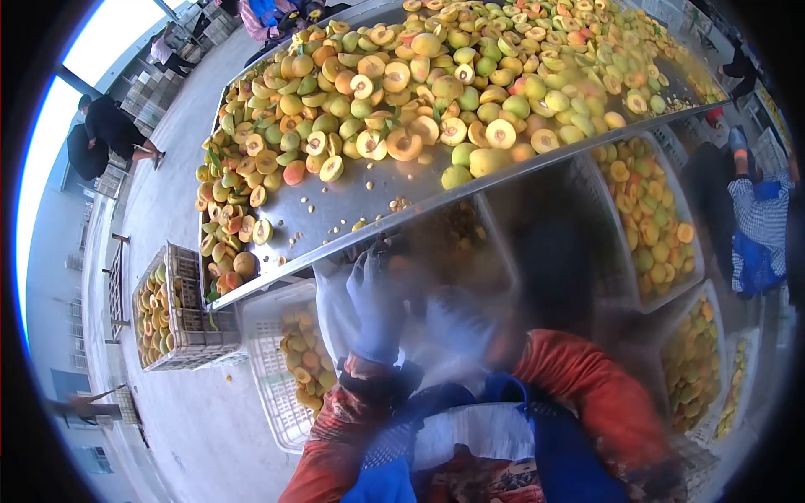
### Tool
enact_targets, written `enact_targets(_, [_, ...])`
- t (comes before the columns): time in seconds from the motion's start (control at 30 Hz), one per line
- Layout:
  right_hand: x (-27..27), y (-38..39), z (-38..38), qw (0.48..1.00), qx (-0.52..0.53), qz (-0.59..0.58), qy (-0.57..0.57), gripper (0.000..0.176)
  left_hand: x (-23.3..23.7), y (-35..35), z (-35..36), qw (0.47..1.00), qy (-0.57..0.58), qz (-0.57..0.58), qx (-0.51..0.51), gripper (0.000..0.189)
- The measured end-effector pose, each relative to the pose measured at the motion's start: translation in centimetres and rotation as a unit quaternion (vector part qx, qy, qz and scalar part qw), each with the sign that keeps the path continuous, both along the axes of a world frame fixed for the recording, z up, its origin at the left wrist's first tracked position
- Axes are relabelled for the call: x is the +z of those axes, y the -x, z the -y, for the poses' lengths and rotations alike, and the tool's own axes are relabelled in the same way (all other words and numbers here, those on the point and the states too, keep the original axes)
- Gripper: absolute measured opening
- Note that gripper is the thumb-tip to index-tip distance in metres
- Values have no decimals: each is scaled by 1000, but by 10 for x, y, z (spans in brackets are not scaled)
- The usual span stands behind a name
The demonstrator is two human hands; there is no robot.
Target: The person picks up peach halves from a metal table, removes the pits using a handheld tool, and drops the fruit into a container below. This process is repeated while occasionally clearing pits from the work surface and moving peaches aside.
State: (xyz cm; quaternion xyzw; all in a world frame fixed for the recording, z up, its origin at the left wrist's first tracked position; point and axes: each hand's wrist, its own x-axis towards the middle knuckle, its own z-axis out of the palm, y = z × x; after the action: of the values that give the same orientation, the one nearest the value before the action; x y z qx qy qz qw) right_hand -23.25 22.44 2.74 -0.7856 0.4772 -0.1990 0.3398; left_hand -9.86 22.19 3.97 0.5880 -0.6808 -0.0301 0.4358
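My left hand (375, 310), in a pale glove with a dark band at the wrist, is just below the front rim of the metal table (369, 237). Its fingers point up and look stretched out; I see nothing held in them. Beside it, my right hand (457, 325), also gloved, is smeared by motion, so its fingers and anything in them cannot be made out. White cloth (334, 306) hangs next to my left hand. Beyond the rim lies a heap of yellow-green peaches (402, 146), many halved, with loose pits (399, 204) scattered on the metal.
Crates of fruit stand below the table: a white one (272, 369) at left, others (700, 277) at right. A further crate (197, 344) is by the table's left corner. Co-workers are at the far side and at right (759, 222); another person (117, 126) walks at left.
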Motion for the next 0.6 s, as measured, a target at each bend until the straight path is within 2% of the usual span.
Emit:
enact_targets(0.03, [-19,-3,-1,1000,-1,2,-5,23,-2,-1,-2,1000,-1,6,1,31])
enact_targets(0.07, [-51,-7,-1,992,17,20,127,24,-6,-2,-3,1000,-6,8,-1,31])
enact_targets(0.1, [-49,-8,2,964,33,35,261,24,-9,-3,-1,999,19,46,22,32])
enact_targets(0.13, [-46,-11,2,964,30,35,261,24,-11,-2,0,995,44,83,45,33])
enact_targets(0.17, [-42,-17,5,994,34,13,106,24,-12,1,1,995,46,81,42,33])
enact_targets(0.2, [-32,-19,7,998,38,-7,-52,24,-12,5,0,987,88,108,75,35])
enact_targets(0.27, [-33,-18,3,998,37,0,-45,26,-10,7,-2,976,127,135,111,36])
enact_targets(0.33, [-27,-16,1,998,36,10,-41,27,-6,5,-6,991,67,96,62,28])
enact_targets(0.37, [-22,-12,3,998,31,24,-58,28,-5,7,-7,992,65,97,58,28])
enact_targets(0.43, [-15,-7,1,996,24,34,-78,29,-2,12,-8,997,34,18,70,24])
enact_targets(0.5, [-9,-5,-5,978,55,199,-24,30,10,14,-8,998,10,-28,50,26])
enact_targets(0.53, [-4,-5,-7,978,56,199,-27,30,13,14,-8,997,-10,-72,32,28])
enact_targets(0.6, [5,-5,-4,922,55,280,-263,30,6,13,-5,998,11,-54,28,29])
